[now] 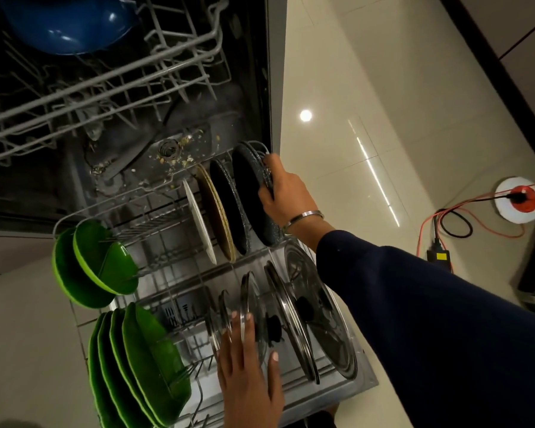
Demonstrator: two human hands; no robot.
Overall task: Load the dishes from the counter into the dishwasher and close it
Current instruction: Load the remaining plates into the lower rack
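right hand (283, 193): curled round rim of dark speckled plate (254, 193), stood upright at back right of lower rack (155, 197)
left hand (247, 362): fingers straight, laid on glass lid (254, 307) at rack front
green plates (142, 366): racked at left

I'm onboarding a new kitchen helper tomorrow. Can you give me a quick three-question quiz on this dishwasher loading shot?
1. True or false: the right hand grips the dark speckled round plate standing in the wire lower rack.
2. What does the left hand touch? A) a green plate B) a clear glass lid C) the blue bowl
3. Fill in: the blue bowl sits in the ___ rack.

Key: 1 true; 2 B; 3 upper.
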